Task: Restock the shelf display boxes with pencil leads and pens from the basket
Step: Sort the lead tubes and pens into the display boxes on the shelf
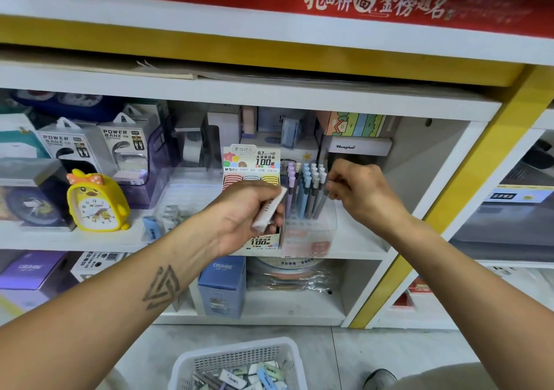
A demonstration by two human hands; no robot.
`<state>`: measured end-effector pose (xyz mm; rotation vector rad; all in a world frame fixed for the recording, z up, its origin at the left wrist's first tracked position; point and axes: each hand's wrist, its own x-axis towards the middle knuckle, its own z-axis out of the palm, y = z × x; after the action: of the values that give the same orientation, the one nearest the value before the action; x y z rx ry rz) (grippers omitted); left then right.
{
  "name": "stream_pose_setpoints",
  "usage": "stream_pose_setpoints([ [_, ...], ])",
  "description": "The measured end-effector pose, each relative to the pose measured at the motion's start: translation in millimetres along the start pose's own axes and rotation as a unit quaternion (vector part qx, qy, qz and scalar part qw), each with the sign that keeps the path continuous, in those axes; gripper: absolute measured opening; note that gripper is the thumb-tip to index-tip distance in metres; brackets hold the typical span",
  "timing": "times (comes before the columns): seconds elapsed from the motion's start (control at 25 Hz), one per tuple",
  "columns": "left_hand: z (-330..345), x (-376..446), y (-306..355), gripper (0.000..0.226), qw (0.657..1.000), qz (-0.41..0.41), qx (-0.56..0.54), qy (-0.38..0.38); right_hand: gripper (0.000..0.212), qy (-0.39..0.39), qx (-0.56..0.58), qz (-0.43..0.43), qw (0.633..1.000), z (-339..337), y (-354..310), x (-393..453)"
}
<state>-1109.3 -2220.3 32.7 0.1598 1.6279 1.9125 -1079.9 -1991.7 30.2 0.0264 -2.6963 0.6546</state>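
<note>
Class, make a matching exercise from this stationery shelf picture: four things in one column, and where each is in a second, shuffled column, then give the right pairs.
Things
1. white pencil lead case
2. yellow duck alarm clock
3. white basket
4. pens

Places
A. on the floor below the shelves
B. standing upright in the clear display box
C. held in the left hand
D. on the shelf, left of the lead display box

Pairs: 1-C, 2-D, 3-A, 4-B
</note>
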Motion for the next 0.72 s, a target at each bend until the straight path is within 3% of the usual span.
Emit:
stream_pose_setpoints([
  [0.12, -4, -1, -2, 0.004, 0.999, 0.038, -0.029, -0.004, 0.013, 0.006, -0.092, -0.021, 0.995, 2, -5, 5],
  [0.28, -14, -3, 1, 0.014, 0.997, 0.081, -0.009, 0.014, 0.024, -0.05, -0.184, 0.035, 0.981, 4, -19, 11],
  [0.36, -20, -7, 5, 0.017, 0.995, 0.093, -0.026, 0.021, 0.024, -0.025, -0.21, 0.03, 0.977, 2, -27, 13],
  [0.44, -31, -12, 10, 0.023, 0.991, 0.113, -0.07, 0.018, 0.022, 0.023, -0.1, 0.007, 0.995, 4, -44, 13],
  [0.52, -46, -18, 18, 0.028, 0.983, 0.136, -0.121, 0.006, 0.018, -0.015, 0.152, 0.059, 0.987, 12, -70, 13],
  [0.6, -62, -26, 25, 0.017, 0.977, 0.155, -0.149, -0.008, 0.021, -0.093, 0.34, 0.13, 0.927, 24, -96, 13],
  [0.72, -81, -38, 30, 0.008, 0.976, 0.176, -0.13, -0.009, 0.026, -0.14, 0.496, 0.17, 0.84, 39, -122, 19],
])
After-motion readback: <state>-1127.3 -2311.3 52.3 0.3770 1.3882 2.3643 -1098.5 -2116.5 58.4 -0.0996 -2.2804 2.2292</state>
